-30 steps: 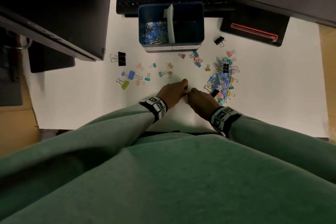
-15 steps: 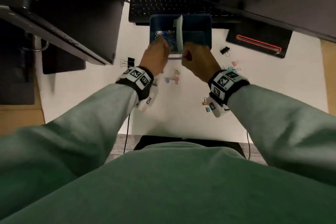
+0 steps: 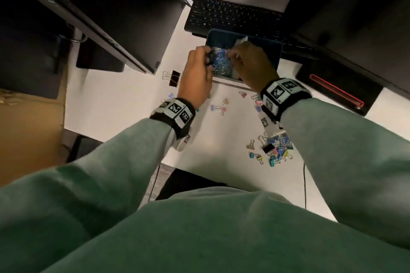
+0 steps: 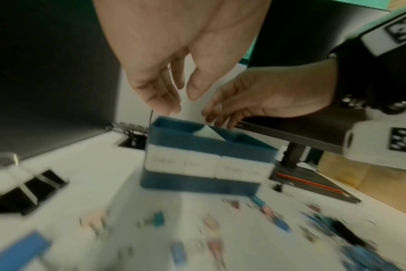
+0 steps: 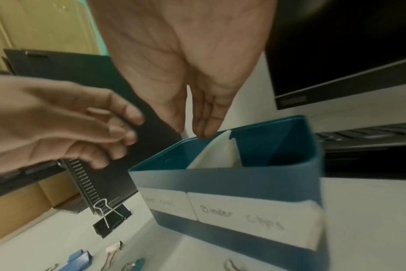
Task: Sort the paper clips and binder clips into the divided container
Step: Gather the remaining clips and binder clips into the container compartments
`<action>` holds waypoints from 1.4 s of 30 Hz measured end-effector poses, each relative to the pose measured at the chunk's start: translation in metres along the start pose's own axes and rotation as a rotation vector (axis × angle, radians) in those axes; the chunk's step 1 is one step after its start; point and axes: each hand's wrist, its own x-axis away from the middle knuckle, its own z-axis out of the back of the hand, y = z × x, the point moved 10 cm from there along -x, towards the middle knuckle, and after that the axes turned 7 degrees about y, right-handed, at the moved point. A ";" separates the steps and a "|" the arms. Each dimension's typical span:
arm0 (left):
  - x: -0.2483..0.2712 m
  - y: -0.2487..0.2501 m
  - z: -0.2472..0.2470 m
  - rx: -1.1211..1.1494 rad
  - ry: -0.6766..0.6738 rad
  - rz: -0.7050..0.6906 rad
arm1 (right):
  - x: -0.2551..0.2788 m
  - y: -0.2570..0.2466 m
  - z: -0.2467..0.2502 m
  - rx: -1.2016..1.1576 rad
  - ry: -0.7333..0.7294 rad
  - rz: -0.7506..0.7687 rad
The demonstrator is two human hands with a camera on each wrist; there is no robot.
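Observation:
The blue divided container [image 3: 278,51] [image 4: 197,144] [image 5: 243,176] stands in front of the keyboard, with a white divider [image 5: 218,152] and labels on its front. Blue and silver paper clips [image 3: 219,64] fill its left compartment. My left hand [image 3: 206,57] [image 4: 183,99] hovers over that compartment's left rim, fingers relaxed and apart, nothing seen in it. My right hand [image 3: 233,55] [image 5: 190,130] points its straight fingers down over the same compartment, beside the divider, thumb apart from them. A pile of coloured binder clips [image 3: 275,148] lies under my right forearm.
A large black binder clip [image 3: 173,77] [image 5: 111,218] lies left of the container, small coloured clips [image 3: 218,107] in front of it. A keyboard [image 3: 233,15] sits behind, a laptop [image 3: 99,17] at left, a black pad with a red line [image 3: 337,88] at right.
Both hands have risen from the table near its front edge and moved forward to the container; they now hang over its left compartment.

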 end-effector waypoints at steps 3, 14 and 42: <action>0.057 0.006 -0.046 -0.029 -0.192 -0.010 | 0.032 0.021 0.037 -0.088 0.148 0.003; 0.169 0.022 -0.185 -0.407 -0.845 -0.380 | 0.175 0.110 -0.013 0.115 -0.233 -0.192; 0.149 0.037 -0.156 -0.413 -0.582 -0.658 | 0.214 0.140 0.017 0.232 -0.107 -0.255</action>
